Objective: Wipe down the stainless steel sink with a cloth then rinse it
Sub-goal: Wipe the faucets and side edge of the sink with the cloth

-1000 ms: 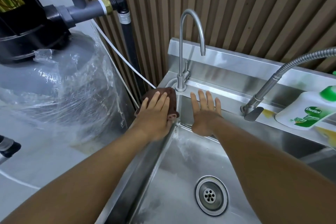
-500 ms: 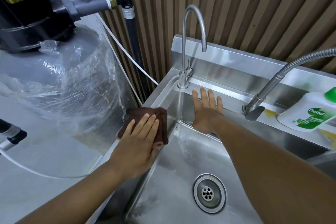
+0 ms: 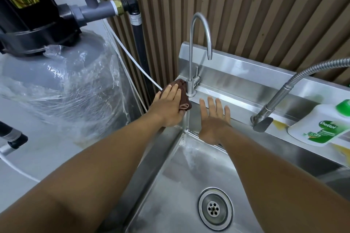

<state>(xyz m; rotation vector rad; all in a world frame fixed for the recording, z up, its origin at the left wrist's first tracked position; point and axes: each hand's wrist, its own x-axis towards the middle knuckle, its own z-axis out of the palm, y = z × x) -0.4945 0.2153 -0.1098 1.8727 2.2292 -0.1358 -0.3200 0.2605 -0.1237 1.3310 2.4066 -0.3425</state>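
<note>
The left hand [image 3: 168, 104] lies flat, fingers straight and close together, pressing a dark brown cloth [image 3: 180, 86] onto the far left corner of the sink [image 3: 151, 157]; it pins the cloth under the palm rather than clutching it. The cloth is soft and bunched, a folded edge poking out by the thumb, and its right side touches the base of the gooseneck tap [image 3: 191, 53]. From there the left rim runs as a long flat strip straight back toward the person, so I'd judge a pull along that line to be the natural stroke, with the basin dropping away to the right of the cloth and below it. The right hand [image 3: 214, 119] holds nothing: fingers spread, it leans on the basin's back wall just right of the tap, well placed for bracing but not for wiping. The steel is brushed and dull, streaked with a cloudy film down toward the round drain [image 3: 215, 208]. Farther right, a ribbed flexible hose [image 3: 284, 91] ends in a dark nozzle beside a white and green soap bottle [image 3: 322, 128] on the ledge.
</note>
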